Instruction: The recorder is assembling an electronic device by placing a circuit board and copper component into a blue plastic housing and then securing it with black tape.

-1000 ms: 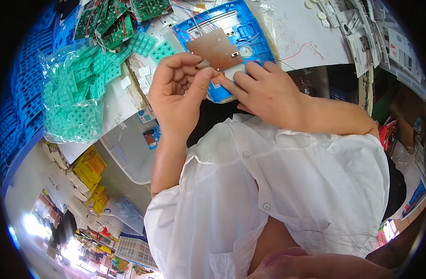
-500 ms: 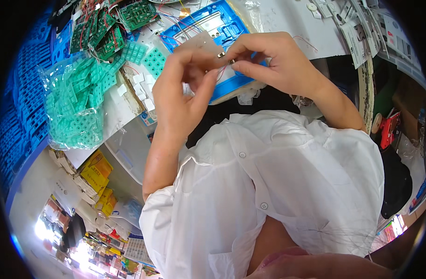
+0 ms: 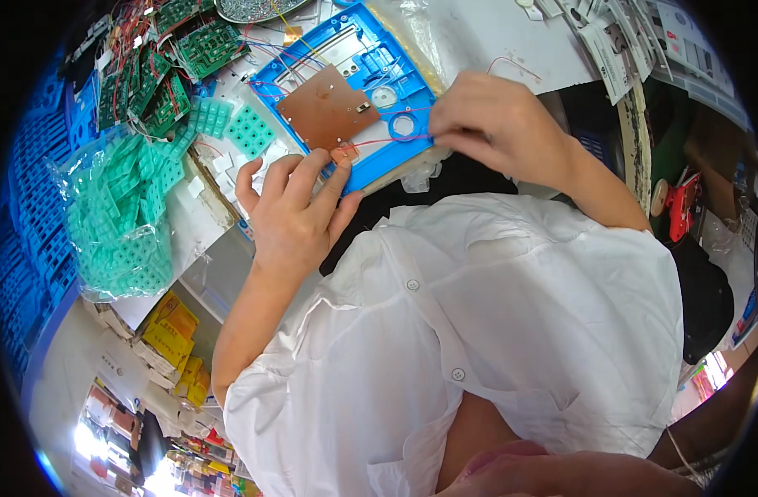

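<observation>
A blue plastic housing (image 3: 364,171) lies on the table, with a copper-brown circuit board (image 3: 325,108) resting over its left part. My left hand (image 3: 292,211) is open, its fingers spread and two fingertips pressing by the board's near corner. Under them shows a small orange-brown piece (image 3: 344,154), partly covered. Pinched in my right hand (image 3: 499,124), beside the housing's right edge, are thin red wires (image 3: 395,139), which stretch left over the housing. A small metal part (image 3: 363,108) sits at the board's right edge. A round ring opening (image 3: 404,125) shows in the housing.
Green circuit boards (image 3: 209,50) with wires pile at the far left. A clear bag of turquoise keypads (image 3: 122,215) and a loose keypad (image 3: 250,131) lie nearer. Blue plastic frames (image 3: 35,190) stack along the left edge. White strips (image 3: 602,41) lie at the far right.
The board, tilted between my hands before, now lies flat over the housing. My hands have moved apart, the right one drawing the red wires rightward. The whole view has shifted slightly.
</observation>
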Demonstrator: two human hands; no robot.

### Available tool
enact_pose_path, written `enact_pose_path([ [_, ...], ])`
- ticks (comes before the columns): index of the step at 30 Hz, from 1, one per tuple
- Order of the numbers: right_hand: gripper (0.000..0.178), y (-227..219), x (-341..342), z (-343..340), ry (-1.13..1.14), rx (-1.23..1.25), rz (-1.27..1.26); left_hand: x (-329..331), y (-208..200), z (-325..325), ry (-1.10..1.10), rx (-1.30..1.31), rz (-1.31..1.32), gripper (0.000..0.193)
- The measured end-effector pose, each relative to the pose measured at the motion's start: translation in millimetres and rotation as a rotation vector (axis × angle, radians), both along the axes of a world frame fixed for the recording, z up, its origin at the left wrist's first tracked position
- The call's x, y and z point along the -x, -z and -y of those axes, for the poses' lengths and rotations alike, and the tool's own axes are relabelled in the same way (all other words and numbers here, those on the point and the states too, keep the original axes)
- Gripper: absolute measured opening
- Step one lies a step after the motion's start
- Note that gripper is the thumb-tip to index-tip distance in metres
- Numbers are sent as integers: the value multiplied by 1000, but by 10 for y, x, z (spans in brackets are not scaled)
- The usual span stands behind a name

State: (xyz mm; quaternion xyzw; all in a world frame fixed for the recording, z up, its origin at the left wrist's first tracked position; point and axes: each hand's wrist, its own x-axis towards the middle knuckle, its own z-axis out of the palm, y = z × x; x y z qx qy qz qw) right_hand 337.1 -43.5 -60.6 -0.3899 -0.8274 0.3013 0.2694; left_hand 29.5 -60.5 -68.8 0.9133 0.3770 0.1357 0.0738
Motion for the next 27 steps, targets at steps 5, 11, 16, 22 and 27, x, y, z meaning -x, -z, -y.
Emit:
enact_pose_path([
  [5,12,131,-3,120,-33,-269,114,-121,-49,-36,37,43,104,37],
  [11,11,68,-10,41,-62,-315,126,-601,91,-35,107,32,282,42],
  [16,13,-33,18,-2,-198,-298,258,-587,199,-79,98,82,313,37],
  [22,17,175,-37,-141,-277,-151,42,-550,203,-68,91,185,325,41],
  [27,19,477,-141,-19,-67,-108,-224,-550,231,-67,153,83,225,43],
])
